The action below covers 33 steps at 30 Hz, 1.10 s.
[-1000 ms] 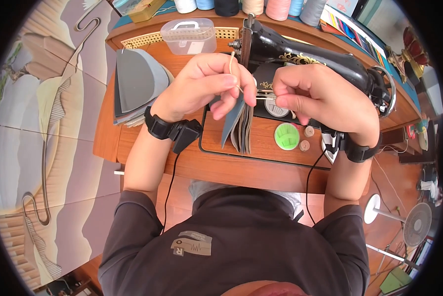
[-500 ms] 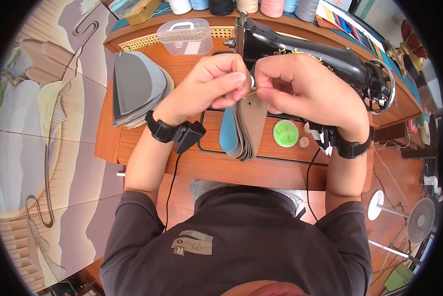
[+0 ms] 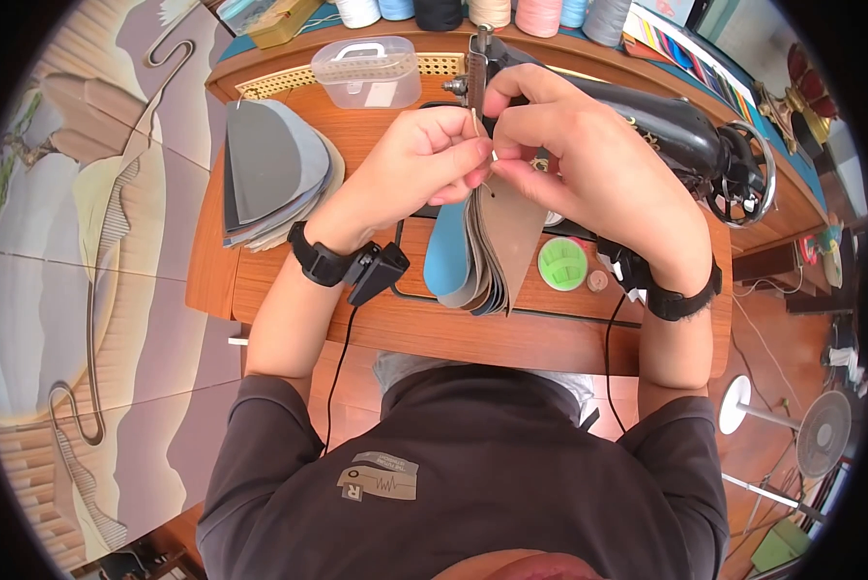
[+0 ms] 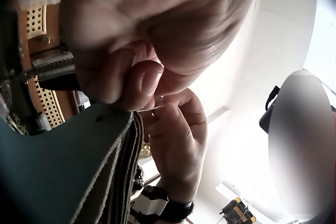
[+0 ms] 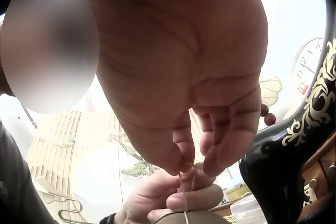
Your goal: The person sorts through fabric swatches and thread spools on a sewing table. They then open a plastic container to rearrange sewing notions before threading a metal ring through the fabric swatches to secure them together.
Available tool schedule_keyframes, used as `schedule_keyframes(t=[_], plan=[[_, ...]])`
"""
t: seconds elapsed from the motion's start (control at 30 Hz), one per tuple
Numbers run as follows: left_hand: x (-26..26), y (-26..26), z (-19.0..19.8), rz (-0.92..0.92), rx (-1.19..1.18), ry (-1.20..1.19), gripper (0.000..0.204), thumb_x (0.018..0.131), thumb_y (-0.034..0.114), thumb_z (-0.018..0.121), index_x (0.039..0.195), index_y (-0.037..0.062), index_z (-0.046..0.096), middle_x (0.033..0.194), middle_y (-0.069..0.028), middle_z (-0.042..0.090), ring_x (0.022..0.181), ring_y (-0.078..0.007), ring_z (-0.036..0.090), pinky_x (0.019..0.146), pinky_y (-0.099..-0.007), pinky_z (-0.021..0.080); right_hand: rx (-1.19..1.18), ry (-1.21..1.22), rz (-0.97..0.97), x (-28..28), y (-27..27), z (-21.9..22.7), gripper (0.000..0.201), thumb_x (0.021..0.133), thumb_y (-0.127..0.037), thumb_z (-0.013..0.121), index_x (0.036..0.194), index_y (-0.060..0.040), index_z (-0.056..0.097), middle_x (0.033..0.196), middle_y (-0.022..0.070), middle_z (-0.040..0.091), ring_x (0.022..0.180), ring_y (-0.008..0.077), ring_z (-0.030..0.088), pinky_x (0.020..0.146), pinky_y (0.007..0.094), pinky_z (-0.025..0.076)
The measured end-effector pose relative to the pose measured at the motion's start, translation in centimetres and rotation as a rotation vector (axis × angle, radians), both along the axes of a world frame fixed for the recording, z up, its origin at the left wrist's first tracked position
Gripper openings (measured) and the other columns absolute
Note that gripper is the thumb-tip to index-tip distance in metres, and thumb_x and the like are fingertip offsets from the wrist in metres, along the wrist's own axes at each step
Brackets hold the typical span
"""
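Note:
Between my hands hangs a bundle of swatches (image 3: 511, 237), blue on one side and tan on the other, with several grey and brown layers fanned at the lower end. A thin pale cord (image 5: 185, 203) runs up from its top edge. My left hand (image 3: 429, 155) pinches the cord just above the bundle, thumb against curled fingers. Close beside it, my right hand (image 3: 588, 145) pinches the cord between thumb and fingertip, its other fingers bent. In the right wrist view, a small loop of cord shows at the right fingertips.
A black sewing machine (image 3: 685, 135) stands behind my right hand. Another swatch stack (image 3: 271, 159) lies left, near a clear plastic box (image 3: 361, 77). A round green needle case (image 3: 562, 263) and a bobbin (image 3: 597, 280) sit right of the bundle. Thread spools (image 3: 490, 12) line the back.
My right hand has moved left and upward, closer to the left, and the stretched cord between them has shortened. The bundle has turned from edge-on to show its tan face.

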<state>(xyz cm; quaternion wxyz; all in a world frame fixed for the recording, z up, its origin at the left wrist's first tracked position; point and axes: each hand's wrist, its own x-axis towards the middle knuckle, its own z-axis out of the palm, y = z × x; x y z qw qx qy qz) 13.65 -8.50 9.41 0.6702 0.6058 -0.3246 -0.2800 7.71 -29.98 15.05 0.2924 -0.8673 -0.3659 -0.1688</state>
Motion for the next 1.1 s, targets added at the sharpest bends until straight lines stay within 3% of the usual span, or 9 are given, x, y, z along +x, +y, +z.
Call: schedule_keyframes(t=[0.13, 0.23, 0.43, 0.53, 0.63, 0.73, 0.87, 1.0, 1.1], plan=[[0.1, 0.1, -0.3, -0.065, 0.027, 0.057, 0.021, 0.105, 0.016, 0.055, 0.114, 0.0, 0.065, 0.083, -0.0006, 0.06, 0.059, -0.003, 0.043, 0.05, -0.0186, 0.031, 0.004, 0.012, 0.07, 0.7, 0.0, -0.6, 0.015, 0.087, -0.001, 0.071, 0.082, 0.0026, 0.057, 0.115, 0.0133, 0.065, 0.078, 0.0295, 0.064, 0.069, 0.037, 0.052], [0.1, -0.2, -0.5, -0.04, 0.037, 0.118, 0.013, 0.103, 0.011, 0.058, 0.102, -0.0012, 0.064, 0.078, -0.0017, 0.061, 0.058, -0.0055, 0.047, 0.05, -0.0209, 0.036, -0.018, 0.079, 0.12, 1.3, -0.4, -1.0, 0.016, 0.086, -0.002, 0.072, 0.083, 0.0024, 0.057, 0.111, 0.0152, 0.066, 0.079, 0.0316, 0.063, 0.07, 0.0376, 0.052], [0.7, -0.6, -1.9, -0.069, 0.038, 0.086, 0.01, 0.098, 0.005, 0.062, 0.104, -0.0036, 0.064, 0.083, -0.0019, 0.063, 0.06, -0.0057, 0.049, 0.053, -0.022, 0.039, -0.147, 0.293, -0.096, 0.6, -0.3, -0.5, 0.013, 0.088, -0.006, 0.071, 0.086, 0.0014, 0.06, 0.082, 0.0154, 0.066, 0.07, 0.0306, 0.062, 0.066, 0.0367, 0.05], [0.6, -1.3, -2.3, -0.053, -0.011, 0.051, 0.012, 0.097, 0.002, 0.063, 0.107, -0.0041, 0.064, 0.085, -0.0018, 0.064, 0.062, -0.0053, 0.049, 0.054, -0.0219, 0.039, -0.102, 0.27, -0.103, 0.7, -0.4, -0.8, 0.011, 0.09, -0.007, 0.07, 0.09, 0.0014, 0.063, 0.073, 0.0152, 0.063, 0.066, 0.0303, 0.06, 0.063, 0.0364, 0.05], [0.5, -1.5, -2.4, -0.053, -0.024, 0.058, 0.016, 0.098, 0.002, 0.062, 0.112, -0.0046, 0.063, 0.088, -0.0025, 0.065, 0.064, -0.0052, 0.05, 0.055, -0.0218, 0.039, -0.09, 0.299, -0.11, 0.5, -0.3, -0.6, 0.011, 0.088, -0.01, 0.069, 0.086, -0.0001, 0.064, 0.078, 0.0195, 0.067, 0.077, 0.0398, 0.066, 0.069, 0.0422, 0.053], [0.4, -1.9, -3.3, -0.069, -0.085, 0.065, 0.011, 0.099, 0.003, 0.061, 0.108, -0.0032, 0.062, 0.088, -0.0029, 0.064, 0.064, -0.0052, 0.049, 0.056, -0.0214, 0.039, -0.045, 0.378, -0.139, 0.6, -0.5, -1.0, 0.011, 0.092, -0.011, 0.069, 0.093, -0.0002, 0.066, 0.078, 0.0141, 0.069, 0.07, 0.0288, 0.068, 0.065, 0.0359, 0.053], [0.2, -2.3, -3.8, -0.077, -0.141, 0.11, 0.005, 0.101, 0.005, 0.06, 0.103, -0.0001, 0.058, 0.086, -0.0038, 0.062, 0.064, -0.0056, 0.049, 0.056, -0.0213, 0.038, 0.438, 0.594, -0.135, 0.2, -2.0, -3.2, 0.018, 0.101, -0.012, 0.064, 0.112, 0.0021, 0.064, 0.093, 0.0025, 0.067, 0.071, 0.0059, 0.059, 0.063, 0.0219, 0.049], [-0.4, -3.1, -4.3, -0.114, -0.17, 0.121, 0.005, 0.103, 0.005, 0.058, 0.104, 0.0013, 0.055, 0.086, -0.0058, 0.063, 0.064, -0.0061, 0.049, 0.057, -0.021, 0.039, 0.65, 0.73, -0.112, -1.2, -2.6, -6.1, 0.015, 0.097, -0.004, 0.066, 0.111, 0.0021, 0.065, 0.095, 0.0017, 0.067, 0.074, 0.0054, 0.06, 0.065, 0.0213, 0.05], [-0.6, -3.6, -5.2, -0.079, -0.166, 0.087, 0.005, 0.103, 0.006, 0.058, 0.104, 0.0023, 0.056, 0.089, -0.0073, 0.066, 0.063, -0.0066, 0.049, 0.057, -0.0209, 0.04, 0.648, 0.758, -0.177, -1.6, -2.7, -7.7, 0.006, 0.096, 0.0, 0.066, 0.102, 0.0021, 0.067, 0.087, -0.0001, 0.068, 0.07, 0.0041, 0.058, 0.064, 0.0201, 0.048]])
